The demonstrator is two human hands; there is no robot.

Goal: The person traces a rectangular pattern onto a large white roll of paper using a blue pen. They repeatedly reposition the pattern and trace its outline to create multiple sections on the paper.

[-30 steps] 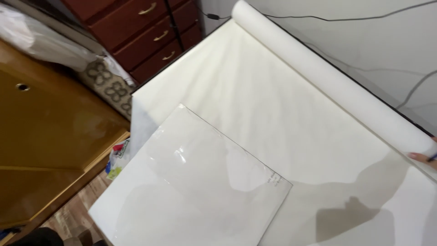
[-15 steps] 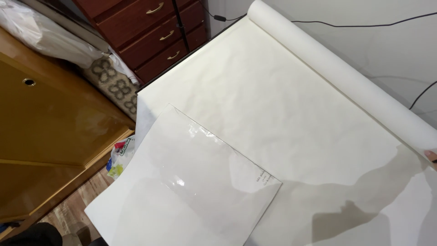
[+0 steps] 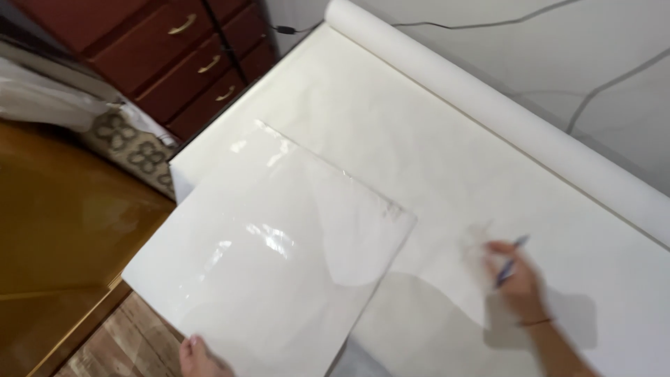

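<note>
We see our right hand point(image 3: 515, 279) closed around a blue pen point(image 3: 511, 255), the pen's tip pointing up and away from us, the hand blurred over the unrolled stretch of a wide white paper sheet point(image 3: 433, 139). A thin dark band sits on that wrist. The hand's shadow falls on the paper just to its right and below it.

Our left hand point(image 3: 201, 357) shows only at the bottom edge of the view; its fingers grip the near edge of a large clear plastic sheet point(image 3: 272, 244), which lies at a slant over the near-left part of the white paper and catches glare near its middle. How far the left hand closes under the sheet we cannot tell, since most of it is cut off by the frame.

The white paper runs from a thick roll point(image 3: 488, 105) along its far side, and the roll lies against a pale surface crossed by dark cables point(image 3: 607, 84). To the left we see a brown wooden counter point(image 3: 63, 230), a patterned cloth point(image 3: 132, 150) beside it, and a dark red chest of drawers point(image 3: 188, 56) with brass handles beyond. A strip of wood-plank floor point(image 3: 132, 342) shows at the bottom left.
</note>
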